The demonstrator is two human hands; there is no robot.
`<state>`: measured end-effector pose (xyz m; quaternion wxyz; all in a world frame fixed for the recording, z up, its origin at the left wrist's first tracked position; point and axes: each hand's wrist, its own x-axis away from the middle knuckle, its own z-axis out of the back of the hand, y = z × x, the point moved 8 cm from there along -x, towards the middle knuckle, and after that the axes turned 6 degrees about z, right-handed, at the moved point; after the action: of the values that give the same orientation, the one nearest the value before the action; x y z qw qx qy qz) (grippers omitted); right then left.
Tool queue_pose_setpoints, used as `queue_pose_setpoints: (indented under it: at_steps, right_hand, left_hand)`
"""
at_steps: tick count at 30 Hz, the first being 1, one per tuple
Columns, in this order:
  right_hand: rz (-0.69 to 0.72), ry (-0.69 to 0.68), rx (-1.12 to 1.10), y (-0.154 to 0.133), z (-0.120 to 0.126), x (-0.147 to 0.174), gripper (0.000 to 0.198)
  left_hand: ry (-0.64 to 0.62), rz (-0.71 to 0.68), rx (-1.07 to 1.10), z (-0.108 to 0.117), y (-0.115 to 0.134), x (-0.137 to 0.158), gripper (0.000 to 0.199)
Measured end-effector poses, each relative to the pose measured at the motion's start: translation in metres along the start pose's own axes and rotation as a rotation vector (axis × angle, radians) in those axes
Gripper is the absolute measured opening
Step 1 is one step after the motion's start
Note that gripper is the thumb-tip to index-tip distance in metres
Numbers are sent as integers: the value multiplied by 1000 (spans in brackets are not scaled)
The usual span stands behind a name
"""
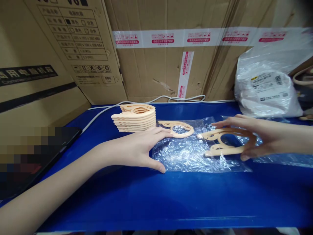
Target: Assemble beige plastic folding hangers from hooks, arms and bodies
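Left forearm [80,173] above blue table [176,202] | left hand [149,143] spread, touching flat hanger [189,130] on clear plastic [181,156] | right hand [254,133] grasping second hanger [227,151] | hanger stack [135,122] left | cardboard boxes [151,71] behind

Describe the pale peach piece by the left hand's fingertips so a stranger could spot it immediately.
On the blue table, find the clear plastic bag. At its far left part, by the left hand, lies the pale peach piece. Unlike the stack to its left or the other piece in the right hand, it lies singly.
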<state>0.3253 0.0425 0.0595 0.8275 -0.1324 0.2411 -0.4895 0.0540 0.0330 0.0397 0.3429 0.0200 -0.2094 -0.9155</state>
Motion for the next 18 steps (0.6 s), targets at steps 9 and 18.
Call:
queue_pose_setpoints:
  at_steps: [9,18]
  right_hand:
    - [106,-308,69,-23,-40,5,78]
    - [159,-350,-48,-24,-57,-5,74]
  left_hand:
    - [15,16,10,0,-3,1,83]
    - [48,22,-4,0,-2,-1,81]
